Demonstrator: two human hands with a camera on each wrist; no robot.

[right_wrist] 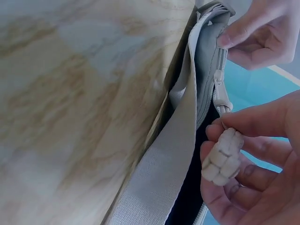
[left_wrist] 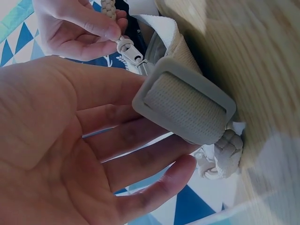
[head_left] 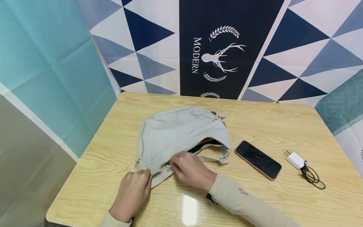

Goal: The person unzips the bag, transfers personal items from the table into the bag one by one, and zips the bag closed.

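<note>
Bag [head_left: 181, 132], pale grey fabric with a curved zipped top, lies flat on the wooden table [head_left: 283, 126], left of centre and near the front edge, with its zip opening facing the person; the right part of the opening gapes and shows a dark interior. Left hand [head_left: 133, 190] rests at the bag's lower left corner, fingertips pinching the fabric end beside the zip; in the left wrist view its palm is turned to the camera with fingers loosely extended next to a flat webbing strap [left_wrist: 187, 110] threaded through a plastic buckle [left_wrist: 183, 99], and a knotted cord end [left_wrist: 225, 157] sits just below that buckle. Right hand [head_left: 191, 170] lies just right of the left hand, on the zip line, with thumb and forefinger closed on the braided zip pull [right_wrist: 222, 154]; the right wrist view shows the pull cord attached to the zip slider [right_wrist: 220, 91], with the grey strap running alongside the bag edge. A beige sleeve [head_left: 244, 201] covers the right forearm. Phone [head_left: 257, 159], dark screen up, lies on the table just right of the bag, apart from it. White charger plug [head_left: 295, 160] with a coiled black cable [head_left: 312, 176] lies further right, near the table's right edge
</note>
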